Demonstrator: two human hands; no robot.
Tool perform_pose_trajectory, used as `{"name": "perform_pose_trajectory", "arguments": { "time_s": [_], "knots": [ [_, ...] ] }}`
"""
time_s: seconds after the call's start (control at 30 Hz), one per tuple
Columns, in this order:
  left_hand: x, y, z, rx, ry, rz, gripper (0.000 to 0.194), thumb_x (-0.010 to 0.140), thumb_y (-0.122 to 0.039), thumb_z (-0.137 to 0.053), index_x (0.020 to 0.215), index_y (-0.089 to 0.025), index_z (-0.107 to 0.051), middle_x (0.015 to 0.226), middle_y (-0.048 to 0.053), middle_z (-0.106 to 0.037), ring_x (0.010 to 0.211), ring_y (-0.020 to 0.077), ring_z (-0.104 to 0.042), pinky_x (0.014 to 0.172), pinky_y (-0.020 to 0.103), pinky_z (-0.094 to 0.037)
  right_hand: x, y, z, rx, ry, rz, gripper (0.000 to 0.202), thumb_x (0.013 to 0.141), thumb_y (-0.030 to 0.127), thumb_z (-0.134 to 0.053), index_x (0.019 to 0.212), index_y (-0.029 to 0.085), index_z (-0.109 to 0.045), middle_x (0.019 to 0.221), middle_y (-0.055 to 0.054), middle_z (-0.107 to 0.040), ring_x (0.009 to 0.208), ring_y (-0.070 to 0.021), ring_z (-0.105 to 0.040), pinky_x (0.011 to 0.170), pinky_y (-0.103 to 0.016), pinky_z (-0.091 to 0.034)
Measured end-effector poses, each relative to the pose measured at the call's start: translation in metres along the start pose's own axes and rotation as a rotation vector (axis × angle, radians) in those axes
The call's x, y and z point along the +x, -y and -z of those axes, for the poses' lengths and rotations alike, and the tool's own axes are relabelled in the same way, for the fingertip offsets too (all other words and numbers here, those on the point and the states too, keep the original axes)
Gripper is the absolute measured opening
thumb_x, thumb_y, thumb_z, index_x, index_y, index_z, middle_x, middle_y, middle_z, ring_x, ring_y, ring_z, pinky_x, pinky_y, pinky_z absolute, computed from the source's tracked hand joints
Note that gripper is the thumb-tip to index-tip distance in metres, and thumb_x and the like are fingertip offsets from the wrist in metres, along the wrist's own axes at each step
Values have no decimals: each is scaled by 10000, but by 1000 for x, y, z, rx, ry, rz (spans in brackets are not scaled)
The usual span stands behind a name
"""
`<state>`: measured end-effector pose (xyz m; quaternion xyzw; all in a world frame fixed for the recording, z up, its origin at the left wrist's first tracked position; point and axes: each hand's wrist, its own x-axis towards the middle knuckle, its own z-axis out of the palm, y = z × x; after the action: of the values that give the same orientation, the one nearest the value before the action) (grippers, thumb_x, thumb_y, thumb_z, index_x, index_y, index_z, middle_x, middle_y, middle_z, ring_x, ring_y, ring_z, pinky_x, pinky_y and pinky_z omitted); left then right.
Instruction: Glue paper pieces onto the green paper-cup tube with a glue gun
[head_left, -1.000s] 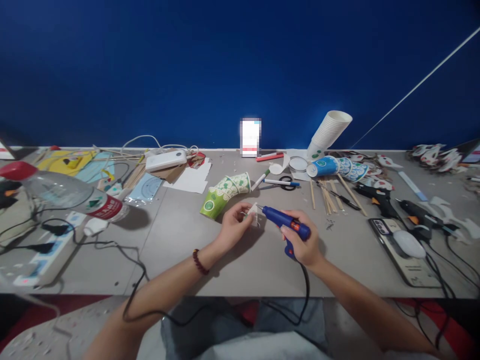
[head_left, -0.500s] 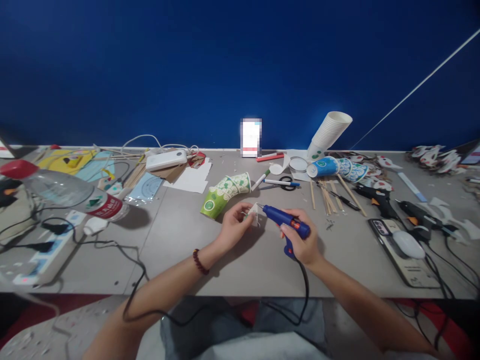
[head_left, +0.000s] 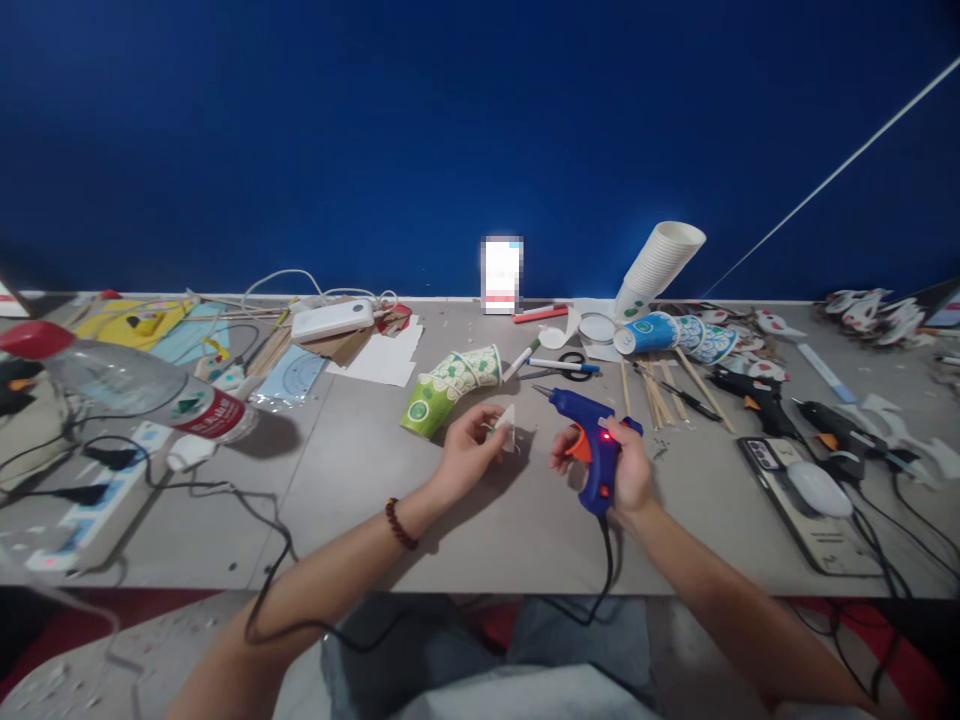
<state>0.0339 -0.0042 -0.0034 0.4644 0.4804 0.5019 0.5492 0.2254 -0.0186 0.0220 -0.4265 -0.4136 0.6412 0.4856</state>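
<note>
At the centre of the frame, our left hand [head_left: 474, 445] pinches a small white piece [head_left: 509, 428] at its edge between thumb and fingers, probably so that its surface stays free and our skin keeps clear of the glue. Just right of centre, our right hand [head_left: 628, 465] is closed around the handle of a blue glue gun [head_left: 592, 425], the fingers curled near its orange trigger [head_left: 579, 443]; whether they press it, we cannot tell. The nozzle [head_left: 543, 392] points to the upper left, apart from the piece, which seems a sensible way to keep the hot tip off our left fingers. The black cord [head_left: 609, 575] hangs below the handle, leaving the front free. Joined green cups [head_left: 450, 388] lie just beyond our left hand, seemingly within easy reach.
</note>
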Motion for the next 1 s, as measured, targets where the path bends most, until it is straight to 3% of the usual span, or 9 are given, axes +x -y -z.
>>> {"name": "perform_pose_trajectory", "arguments": {
  "time_s": [0.13,0.23,0.47,0.67,0.83,1.0],
  "knots": [
    [0,-3,0,18,-10,-2,332,712,-415,-740,885,-155,-626,710,-8,-616,428,49,-489,416,190,-404,0,2,-1,65,27,-137,689,825,753,-260,929,188,-640,520,-27,-566,437,-204,-560,441,-324,-450],
    [-1,-7,-1,12,-14,-4,339,696,-421,-750,862,-156,-621,707,-10,-614,442,49,-485,420,187,-413,2,1,-3,63,50,-146,742,809,810,-259,986,197,-637,460,28,-456,369,-165,-457,396,-286,-370],
    [0,-7,-1,6,-13,10,355,694,-418,-750,878,-148,-612,681,-7,-606,456,51,-483,412,175,-410,6,2,-5,238,135,-102,390,795,604,-547,889,227,-582,469,86,-291,398,-126,-295,414,-261,-309],
    [0,-4,0,11,-10,10,346,706,-415,-736,888,-145,-620,732,2,-608,514,76,-523,435,191,-454,0,3,-5,243,171,-180,303,773,520,-576,787,218,-572,385,88,-312,363,-112,-310,386,-232,-293],
    [0,-6,0,-4,-16,9,331,697,-405,-742,880,-152,-633,723,-7,-610,482,58,-486,415,178,-422,-9,-7,-5,-93,-14,-95,341,720,512,-680,810,187,-629,445,50,-499,421,-112,-459,446,-233,-392],
    [0,-4,0,-32,-19,-5,313,711,-407,-729,873,-158,-631,698,-19,-593,483,57,-469,413,172,-417,-15,-12,-6,-395,-245,-36,402,657,566,-709,676,168,-652,490,10,-539,446,-126,-498,456,-260,-437]
  ]
}}
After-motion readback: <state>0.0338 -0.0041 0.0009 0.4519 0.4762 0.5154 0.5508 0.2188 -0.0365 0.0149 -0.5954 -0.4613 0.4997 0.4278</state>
